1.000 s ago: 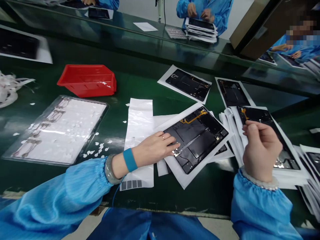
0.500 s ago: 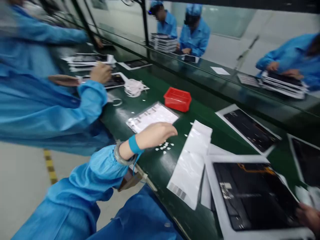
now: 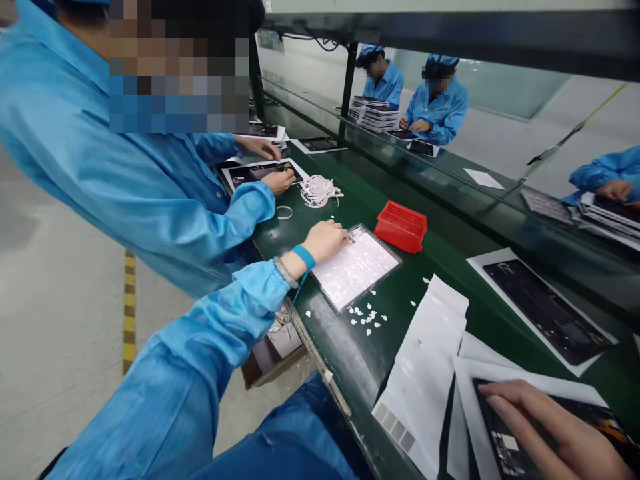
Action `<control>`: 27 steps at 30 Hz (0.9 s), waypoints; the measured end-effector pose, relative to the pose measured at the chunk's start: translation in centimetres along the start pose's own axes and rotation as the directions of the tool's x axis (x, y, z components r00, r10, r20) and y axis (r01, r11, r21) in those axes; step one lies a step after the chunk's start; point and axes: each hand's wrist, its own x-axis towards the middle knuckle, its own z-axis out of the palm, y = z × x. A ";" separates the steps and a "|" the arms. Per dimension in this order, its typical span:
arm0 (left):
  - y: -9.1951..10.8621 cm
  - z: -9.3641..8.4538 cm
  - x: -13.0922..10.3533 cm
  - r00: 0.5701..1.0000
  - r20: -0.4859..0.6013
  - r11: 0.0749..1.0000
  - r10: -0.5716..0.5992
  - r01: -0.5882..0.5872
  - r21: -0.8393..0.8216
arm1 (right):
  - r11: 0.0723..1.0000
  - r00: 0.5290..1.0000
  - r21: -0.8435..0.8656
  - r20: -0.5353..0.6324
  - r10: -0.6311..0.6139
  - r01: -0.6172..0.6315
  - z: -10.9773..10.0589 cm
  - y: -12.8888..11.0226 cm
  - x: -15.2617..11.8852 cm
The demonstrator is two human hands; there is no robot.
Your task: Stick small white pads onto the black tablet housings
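Note:
My left hand (image 3: 326,241), with a blue wrist strap, rests its closed fingertips on the upper left part of a clear-sleeved white sheet (image 3: 357,267). Whatever is between those fingertips is too small to make out. At the lower right, my right hand (image 3: 555,427) is over a black device panel in a white frame (image 3: 480,373), its thumb and fingers near each other. What it may hold is hidden. Small white tabs (image 3: 369,315) lie scattered just below the sheet.
Behind the sheet stands a red tray (image 3: 401,227). A long white bag (image 3: 430,353) and another framed panel (image 3: 545,307) are to the right. A co-worker (image 3: 150,180) works on a panel at the left, near coiled white strips (image 3: 319,191). Others sit across the line.
My left hand has moved from above the white tabs to the sheet's upper left. My right hand has come further into view over the panel. The view has shifted, showing more of the co-worker.

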 end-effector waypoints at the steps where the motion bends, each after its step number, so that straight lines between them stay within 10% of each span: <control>1: 0.3 0.4 0.7 1.000 0.003 1.000 -0.003 0.003 0.004 | 0.999 0.995 0.000 0.090 -0.039 0.039 -0.1 -0.8 1.0; 9: 1.3 2.8 4.0 0.995 0.095 1.000 -0.022 0.020 0.017 | 0.989 0.937 0.052 0.318 -0.146 0.136 1.9 -5.5 6.2; 27: 0.9 2.3 4.4 0.996 0.073 0.979 -0.049 0.062 -0.195 | 0.965 0.877 0.261 0.469 -0.105 -0.024 7.8 -7.4 11.8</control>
